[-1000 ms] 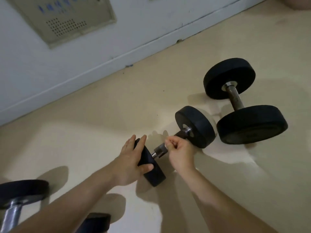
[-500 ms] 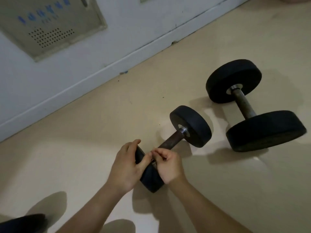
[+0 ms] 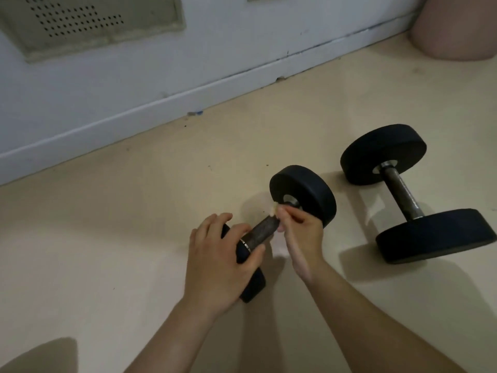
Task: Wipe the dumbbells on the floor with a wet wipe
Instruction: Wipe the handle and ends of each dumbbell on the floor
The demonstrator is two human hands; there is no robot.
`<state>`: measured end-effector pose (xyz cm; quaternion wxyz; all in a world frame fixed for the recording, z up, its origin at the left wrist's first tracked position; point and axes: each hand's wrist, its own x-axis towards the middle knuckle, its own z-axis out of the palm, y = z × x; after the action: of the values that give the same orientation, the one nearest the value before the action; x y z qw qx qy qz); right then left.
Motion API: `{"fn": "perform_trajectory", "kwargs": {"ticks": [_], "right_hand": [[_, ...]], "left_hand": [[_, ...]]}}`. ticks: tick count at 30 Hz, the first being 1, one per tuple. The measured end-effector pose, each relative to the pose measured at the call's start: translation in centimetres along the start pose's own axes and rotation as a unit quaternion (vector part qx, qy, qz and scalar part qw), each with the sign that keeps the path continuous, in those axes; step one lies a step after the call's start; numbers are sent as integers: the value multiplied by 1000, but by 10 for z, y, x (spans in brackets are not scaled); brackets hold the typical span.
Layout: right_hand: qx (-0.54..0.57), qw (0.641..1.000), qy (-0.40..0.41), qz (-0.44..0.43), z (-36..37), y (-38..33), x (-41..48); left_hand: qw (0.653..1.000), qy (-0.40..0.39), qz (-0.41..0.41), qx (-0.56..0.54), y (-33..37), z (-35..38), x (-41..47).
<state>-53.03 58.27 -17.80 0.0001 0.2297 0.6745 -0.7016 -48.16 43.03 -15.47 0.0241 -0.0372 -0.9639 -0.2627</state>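
Observation:
A small black dumbbell (image 3: pixel 304 193) lies on the beige floor in front of me. My left hand (image 3: pixel 217 262) grips its near weight, fingers over the top and thumb on the inner face. My right hand (image 3: pixel 301 227) pinches a small pale wet wipe (image 3: pixel 273 208) against the metal handle (image 3: pixel 262 232), close to the far weight. Most of the wipe is hidden inside my fingers. A larger black dumbbell (image 3: pixel 400 193) rests untouched on the floor to the right.
A white wall with a baseboard (image 3: pixel 161 109) runs across the back, with a perforated vent panel (image 3: pixel 80 20) at upper left. A pinkish rounded object (image 3: pixel 454 28) stands in the far right corner. Bare floor (image 3: pixel 94 238) spreads left of my hands.
My right hand has slid the wipe along the handle from the near weight to the far weight. The view has shifted, and a third dumbbell at lower left has left the frame.

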Motion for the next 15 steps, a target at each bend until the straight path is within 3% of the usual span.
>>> {"fn": "perform_trajectory", "kwargs": {"ticks": [2, 6, 8, 11, 13, 15], "right_hand": [[40, 998, 31, 26, 4, -1, 5], [6, 989, -124, 83, 30, 12, -37], [-21, 981, -165, 98, 39, 1, -37], [-78, 993, -69, 61, 41, -18, 3], [-30, 997, 11, 69, 41, -17, 21], [-4, 995, -24, 96, 49, -5, 13]], "left_hand": [[1000, -8, -14, -17, -9, 0, 7], [997, -7, -44, -64, -21, -7, 28], [989, -25, -83, -120, -29, -10, 40], [969, -40, -133, -206, -42, -16, 57], [951, -44, -169, -254, -48, -17, 65], [938, -39, -189, -287, -54, -17, 73]]}}
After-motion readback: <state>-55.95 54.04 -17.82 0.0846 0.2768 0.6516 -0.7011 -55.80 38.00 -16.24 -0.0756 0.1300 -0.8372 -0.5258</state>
